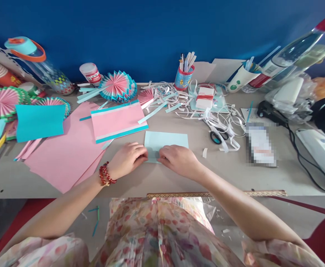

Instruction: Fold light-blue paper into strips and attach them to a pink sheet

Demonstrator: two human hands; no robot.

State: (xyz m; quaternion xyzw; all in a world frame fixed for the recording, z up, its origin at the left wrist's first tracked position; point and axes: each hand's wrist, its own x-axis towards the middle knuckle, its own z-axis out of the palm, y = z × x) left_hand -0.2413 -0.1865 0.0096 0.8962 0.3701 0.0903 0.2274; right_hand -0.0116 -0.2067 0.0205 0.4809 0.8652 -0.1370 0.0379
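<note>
A light blue sheet of paper (166,139) lies on the table in front of me. At its near left corner my left hand (130,157) is closed, thumb and fingers pinched on the edge. My right hand (177,160), also closed, grips the near edge further right and covers that corner. The undersides of the fingers are hidden. Left of the sheet is a pink card with blue and white bands (119,122). Large pink sheets (68,152) lie beyond my left wrist, with a blue paper piece (40,123) over them.
Folded paper fans (118,87), paper strip scraps (176,97) and a pen cup (183,78) line the back. Right are scissors (216,137), a phone (261,145), a power strip (322,146) and a cable. Bottles (292,52) stand at the back right. A patterned strip (179,194) lies along the front edge.
</note>
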